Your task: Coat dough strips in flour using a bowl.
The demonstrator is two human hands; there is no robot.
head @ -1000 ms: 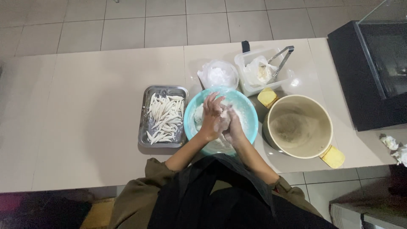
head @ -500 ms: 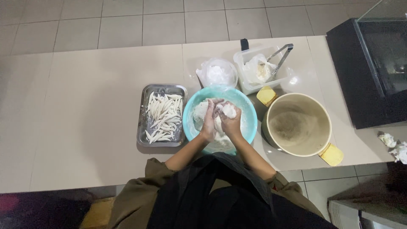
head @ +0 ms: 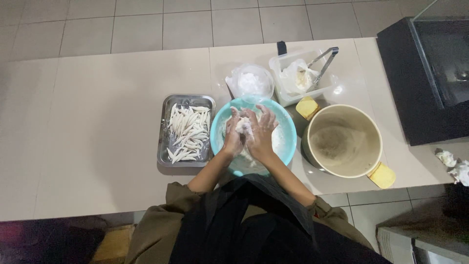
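Both floured hands, left hand and right hand, press together around a white lump over the turquoise bowl. A steel tray of floured strips sits just left; a cream pot stands right.

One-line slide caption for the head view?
Both hands, left hand and right hand, work floury dough in a turquoise bowl.
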